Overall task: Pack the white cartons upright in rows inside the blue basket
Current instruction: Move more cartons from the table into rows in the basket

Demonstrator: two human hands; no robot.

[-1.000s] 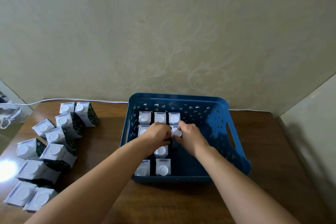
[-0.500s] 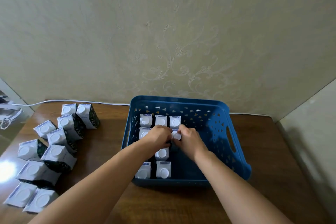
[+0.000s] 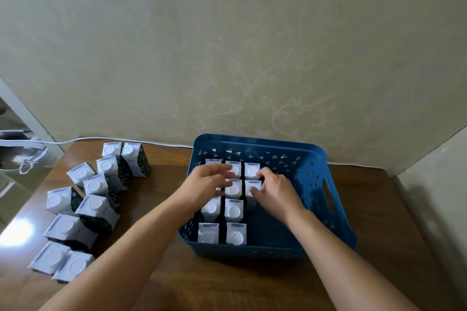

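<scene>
Beige patterned wall behind a brown desk (image 3: 156,267). Blue basket (image 3: 326,159) holds cartons (image 3: 233,209) upright in rows along its left side. Right hand (image 3: 274,190) pinches the third-column carton (image 3: 253,188) in the second row. Left hand (image 3: 206,183) hovers above the left rows, fingers loosely spread. More cartons (image 3: 94,206) stand left of basket.

Domestic room interior. Cream wallpaper (image 3: 252,58) embossed with floral scrolls backs a dark wooden bench (image 3: 379,209); a white cable (image 3: 101,139) trails along the bench's far edge, against the wall.
</scene>
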